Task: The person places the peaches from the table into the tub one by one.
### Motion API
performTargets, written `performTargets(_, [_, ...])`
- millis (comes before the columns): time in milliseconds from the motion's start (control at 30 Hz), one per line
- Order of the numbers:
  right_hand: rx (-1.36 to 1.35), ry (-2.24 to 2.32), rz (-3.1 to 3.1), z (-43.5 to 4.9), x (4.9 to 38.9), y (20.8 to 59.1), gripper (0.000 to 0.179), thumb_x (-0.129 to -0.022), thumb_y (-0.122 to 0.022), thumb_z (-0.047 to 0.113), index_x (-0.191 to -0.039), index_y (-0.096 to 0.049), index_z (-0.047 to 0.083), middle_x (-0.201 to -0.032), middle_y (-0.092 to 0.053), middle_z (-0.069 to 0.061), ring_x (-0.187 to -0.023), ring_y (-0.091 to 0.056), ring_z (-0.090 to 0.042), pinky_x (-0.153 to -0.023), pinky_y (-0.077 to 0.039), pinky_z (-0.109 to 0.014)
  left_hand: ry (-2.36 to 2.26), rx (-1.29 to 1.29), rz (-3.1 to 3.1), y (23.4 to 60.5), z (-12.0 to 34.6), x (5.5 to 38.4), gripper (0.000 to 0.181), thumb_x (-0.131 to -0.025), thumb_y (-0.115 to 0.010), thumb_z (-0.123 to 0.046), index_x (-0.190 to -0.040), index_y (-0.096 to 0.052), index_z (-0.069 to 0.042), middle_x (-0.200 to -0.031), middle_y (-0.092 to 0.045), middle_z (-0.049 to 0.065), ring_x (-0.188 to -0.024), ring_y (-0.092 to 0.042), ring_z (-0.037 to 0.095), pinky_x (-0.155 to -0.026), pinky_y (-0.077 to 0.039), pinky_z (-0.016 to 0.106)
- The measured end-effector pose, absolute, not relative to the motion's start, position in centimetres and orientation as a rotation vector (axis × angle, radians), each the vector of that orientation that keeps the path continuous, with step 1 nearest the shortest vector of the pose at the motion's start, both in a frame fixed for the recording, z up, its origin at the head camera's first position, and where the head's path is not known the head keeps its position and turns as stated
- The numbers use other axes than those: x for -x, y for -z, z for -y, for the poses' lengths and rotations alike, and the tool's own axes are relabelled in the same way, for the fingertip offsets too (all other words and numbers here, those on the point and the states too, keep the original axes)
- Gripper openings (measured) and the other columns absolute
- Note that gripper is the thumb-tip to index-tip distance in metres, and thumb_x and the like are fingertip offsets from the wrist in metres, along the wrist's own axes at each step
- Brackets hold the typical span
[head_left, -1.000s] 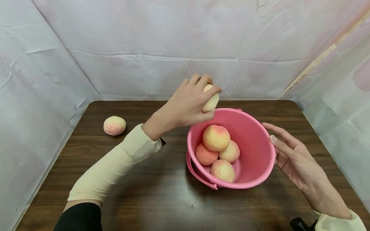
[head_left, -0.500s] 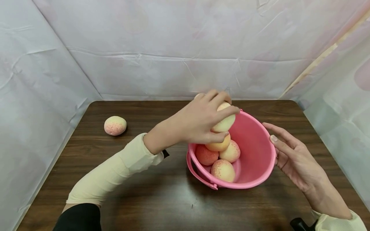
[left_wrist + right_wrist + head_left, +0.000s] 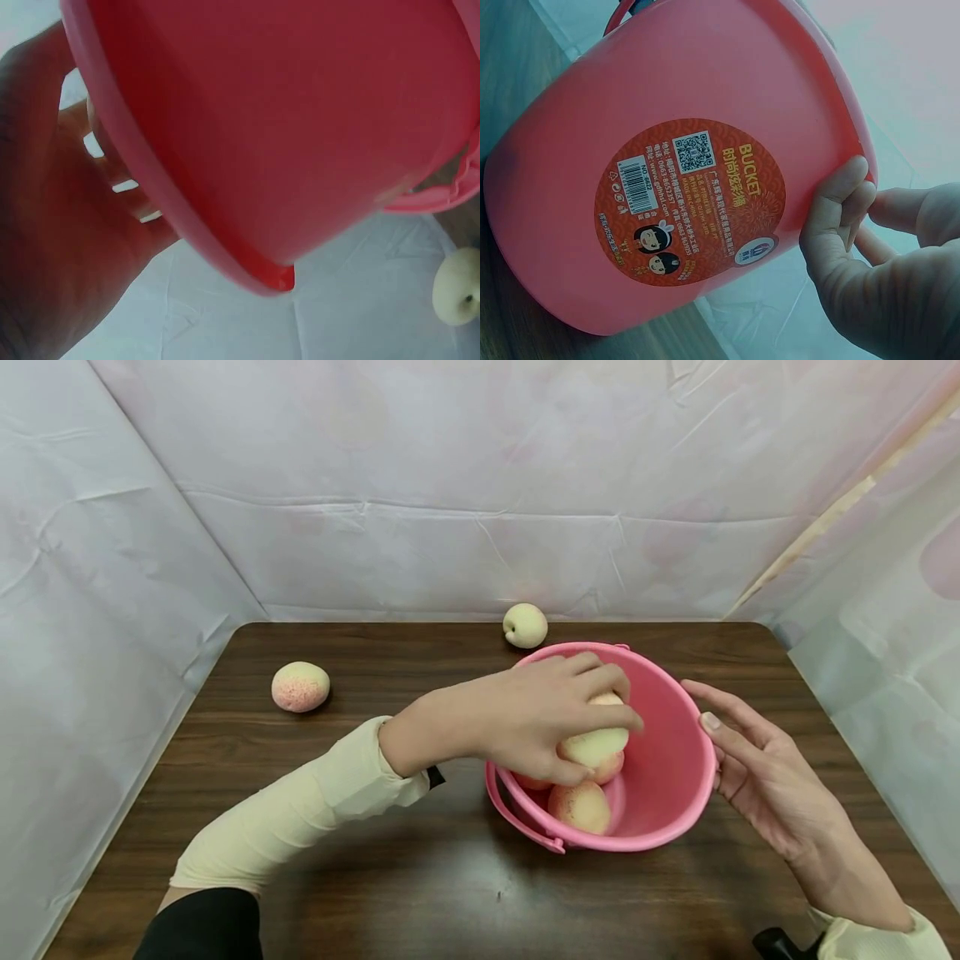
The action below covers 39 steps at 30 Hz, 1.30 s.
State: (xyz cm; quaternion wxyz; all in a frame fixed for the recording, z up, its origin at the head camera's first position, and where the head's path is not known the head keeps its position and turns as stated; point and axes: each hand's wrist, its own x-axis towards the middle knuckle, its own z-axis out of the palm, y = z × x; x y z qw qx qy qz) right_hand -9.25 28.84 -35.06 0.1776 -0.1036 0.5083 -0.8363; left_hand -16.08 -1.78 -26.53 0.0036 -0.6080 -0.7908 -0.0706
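Inside the bucket (image 3: 671,752), my left hand (image 3: 536,706) grasps 1 held peach (image 3: 596,745), unreleased, above at least 3 stowed peaches (image 3: 581,809). My right hand (image 3: 780,785) pinches the rim (image 3: 708,768) at 3 o'clock. Still out on the table (image 3: 420,868): 1 speckled peach (image 3: 300,687) at 9 o'clock, 1 cream peach (image 3: 526,626) at 11.

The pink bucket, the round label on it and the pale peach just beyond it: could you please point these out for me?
Pink bucket (image 3: 669,747): head view, on the bare inner wall.
Round label (image 3: 690,202): right wrist view, near its middle.
Pale peach (image 3: 526,626): head view, middle of its visible side.
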Motion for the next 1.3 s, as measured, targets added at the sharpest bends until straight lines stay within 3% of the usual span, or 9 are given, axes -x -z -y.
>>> performTargets(200, [0.294,2.363,-1.439,-28.9,9.2,35.1,0.052,-0.113,-0.028,0.002,-0.163,-0.031,0.013,-0.131,-0.07,-0.009,-0.104,-0.077,-0.02,-0.083,-0.064,-0.034,0.257,2.049,2.468,27.0,1.5,15.7,0.049,-0.092,-0.07,-0.034,-0.14,-0.062,-0.03,-0.135,-0.053,-0.003,-0.117,-0.049,0.013,-0.106,-0.039,0.028])
performTargets(500, [0.295,2.363,-1.45,-28.8,9.3,35.0,0.053,-0.112,-0.028,0.001,-0.164,-0.028,0.012,-0.132,-0.07,-0.008,-0.102,-0.077,-0.02,-0.082,-0.064,-0.034,0.298,2.214,2.544,27.4,1.1,15.6,0.052,-0.085,-0.075,-0.029,-0.136,-0.067,-0.035,-0.137,-0.057,-0.014,-0.122,-0.051,0.006,-0.104,-0.038,0.028])
performTargets(767, [0.281,2.362,-1.468,-28.8,9.3,35.0,0.052,-0.112,-0.03,0.001,-0.163,-0.031,0.012,-0.132,-0.07,-0.008,-0.102,-0.077,-0.02,-0.081,-0.064,-0.034,0.294,2.365,2.571,28.1,0.5,15.9,0.045,-0.089,-0.071,-0.02,-0.133,-0.071,-0.03,-0.138,-0.061,-0.01,-0.129,-0.052,0.005,-0.106,-0.039,0.018])
performTargets(1000, [0.277,2.368,-1.465,-28.8,9.3,34.9,0.052,-0.112,-0.03,0.0,-0.162,-0.032,0.012,-0.132,-0.07,-0.008,-0.102,-0.077,-0.02,-0.082,-0.064,-0.034,0.263,2.367,2.594,28.7,0.4,15.9,0.047,-0.089,-0.068,-0.013,-0.132,-0.072,-0.031,-0.141,-0.062,-0.01,-0.138,-0.049,0.004,-0.104,-0.045,0.018])
performTargets(1300, [0.294,2.372,-1.454,-28.8,9.3,34.9,0.052,-0.112,-0.03,0.0,-0.163,-0.03,0.01,-0.132,-0.07,-0.008,-0.101,-0.077,-0.019,-0.082,-0.064,-0.033,0.12,2.422,2.635,28.2,-0.5,15.4,0.031,-0.102,-0.056,-0.024,-0.123,-0.078,-0.032,-0.134,-0.066,-0.012,-0.125,-0.057,0.005,-0.098,-0.049,0.019])
